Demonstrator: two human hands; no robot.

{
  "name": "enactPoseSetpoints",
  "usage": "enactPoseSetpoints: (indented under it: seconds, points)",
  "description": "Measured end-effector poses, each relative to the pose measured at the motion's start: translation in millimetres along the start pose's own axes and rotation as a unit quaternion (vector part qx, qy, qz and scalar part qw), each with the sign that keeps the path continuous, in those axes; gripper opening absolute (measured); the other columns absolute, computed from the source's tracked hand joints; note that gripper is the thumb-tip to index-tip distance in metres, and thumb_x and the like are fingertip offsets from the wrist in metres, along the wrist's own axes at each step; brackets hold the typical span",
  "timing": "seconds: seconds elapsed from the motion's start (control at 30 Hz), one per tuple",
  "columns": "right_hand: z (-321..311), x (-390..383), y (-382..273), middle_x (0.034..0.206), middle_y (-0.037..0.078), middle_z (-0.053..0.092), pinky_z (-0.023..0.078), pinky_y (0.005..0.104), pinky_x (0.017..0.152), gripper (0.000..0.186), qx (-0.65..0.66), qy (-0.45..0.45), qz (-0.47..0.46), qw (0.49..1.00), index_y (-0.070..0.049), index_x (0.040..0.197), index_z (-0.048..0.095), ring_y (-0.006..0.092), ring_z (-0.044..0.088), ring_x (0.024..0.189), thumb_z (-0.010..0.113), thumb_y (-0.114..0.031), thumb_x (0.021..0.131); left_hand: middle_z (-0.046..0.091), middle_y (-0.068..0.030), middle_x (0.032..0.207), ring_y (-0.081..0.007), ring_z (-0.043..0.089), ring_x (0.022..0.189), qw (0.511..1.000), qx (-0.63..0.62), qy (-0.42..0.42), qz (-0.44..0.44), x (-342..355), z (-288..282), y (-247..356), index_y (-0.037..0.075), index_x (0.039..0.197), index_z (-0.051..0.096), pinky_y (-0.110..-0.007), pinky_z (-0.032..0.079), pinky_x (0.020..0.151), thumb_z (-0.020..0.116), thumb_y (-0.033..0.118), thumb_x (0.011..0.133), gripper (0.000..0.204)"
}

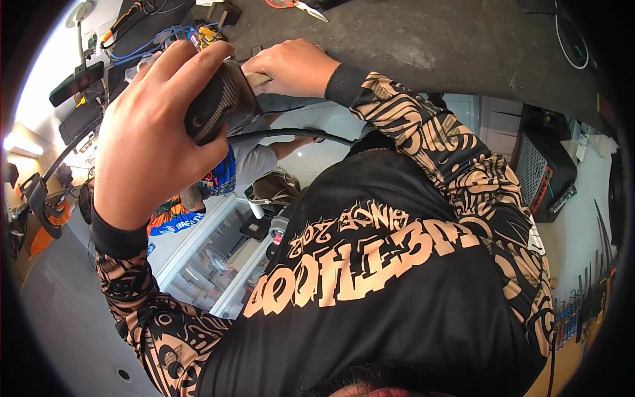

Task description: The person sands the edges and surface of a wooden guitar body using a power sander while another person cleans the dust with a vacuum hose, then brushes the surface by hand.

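At upper left, my left hand is closed around a black device with a ribbed strip, perhaps a power tool, with a thick black cable below it. My right hand, just right of it, pinches a thin tan piece against or very near the device; whether they touch is unclear. Behind the device lie blue wires and a small yellow object at the edge of the dark worktop.
Red-handled scissors lie on the worktop. Another person is below the bench edge. A glass cabinet stands lower left, a black grille-fronted box at right, several hand tools at lower right, and clutter lines the left side.
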State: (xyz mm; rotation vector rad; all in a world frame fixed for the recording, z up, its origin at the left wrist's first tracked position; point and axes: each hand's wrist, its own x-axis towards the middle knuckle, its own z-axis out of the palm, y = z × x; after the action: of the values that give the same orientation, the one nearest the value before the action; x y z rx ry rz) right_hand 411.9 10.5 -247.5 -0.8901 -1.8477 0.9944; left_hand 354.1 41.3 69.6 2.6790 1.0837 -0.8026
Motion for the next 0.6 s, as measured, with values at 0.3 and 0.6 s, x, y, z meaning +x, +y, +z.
enactPoseSetpoints:
  seconds: [0.3, 0.6]
  points:
    - [7, 4, -2, 0.118, 0.005, 0.085, 0.063, 0.0505, 0.092, 0.043, 0.008, 0.000, 0.008, 1.000, -0.023, 0.132, 0.082, 0.0349, 0.080, 0.107, 0.091, -0.034, 0.092, 0.066, -0.0135, 0.118, -0.0410, 0.069, 0.103, 0.998, -0.044, 0.040, 0.005, -29, 7, -23, 0.013, 0.148, 0.069, -0.050, 0.058, 0.092, 0.083, 0.012, 0.073, 0.076]
    - [8, -10, -4, 0.120, 0.006, 0.085, 0.064, 0.0489, 0.090, 0.045, 0.007, -0.004, 0.001, 1.000, -0.022, 0.134, 0.082, 0.0360, 0.081, 0.104, 0.091, -0.037, 0.093, 0.069, -0.0132, 0.122, -0.0405, 0.071, 0.109, 0.996, -0.073, 0.053, 0.005, -52, 19, -31, 0.012, 0.146, 0.070, -0.049, 0.059, 0.094, 0.083, 0.010, 0.074, 0.074]
